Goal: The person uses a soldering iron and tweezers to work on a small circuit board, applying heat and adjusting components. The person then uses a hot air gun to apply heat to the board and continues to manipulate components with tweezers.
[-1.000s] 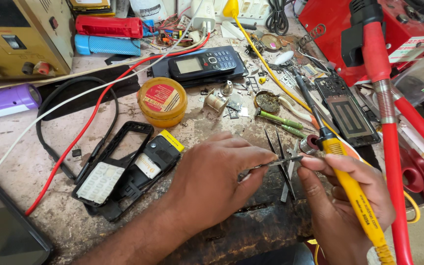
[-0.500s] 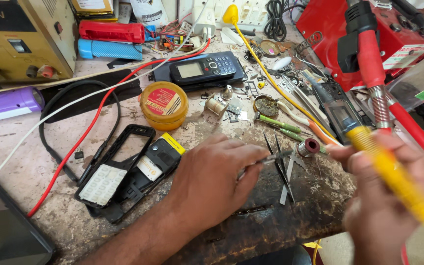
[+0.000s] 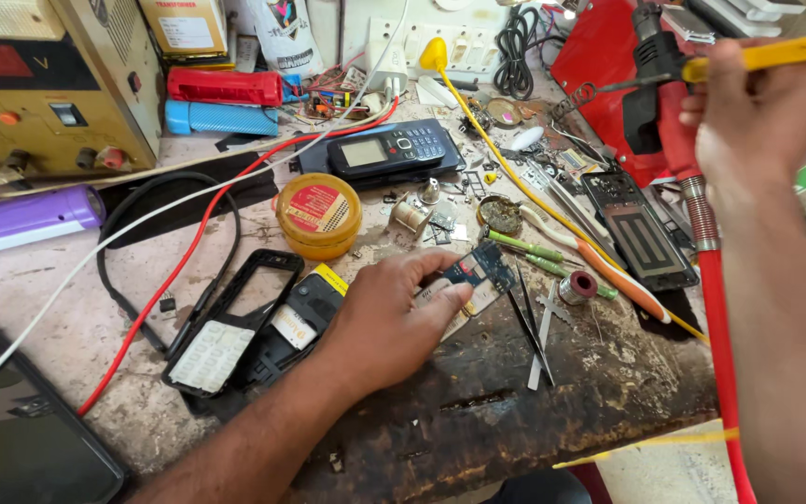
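circuit board (image 3: pixel 478 277) on bench (image 3: pixel 534 401), tin (image 3: pixel 318 215) behind (leftward)

Bright, even daylight on my feed, no harsh glare. Shadows are soft and short; a faint one sits under my left hand (image 3: pixel 394 322) on the bench (image 3: pixel 67 308). Centre is sharp. My right hand (image 3: pixel 757 121) up at the top right is slightly motion-blurred, and the yellow tool (image 3: pixel 776 51) it holds is smeared. The dark screen (image 3: pixel 11 420) at lower left shows a dull reflection. Mild wide-angle stretch at the edges, forearm looms large at right.
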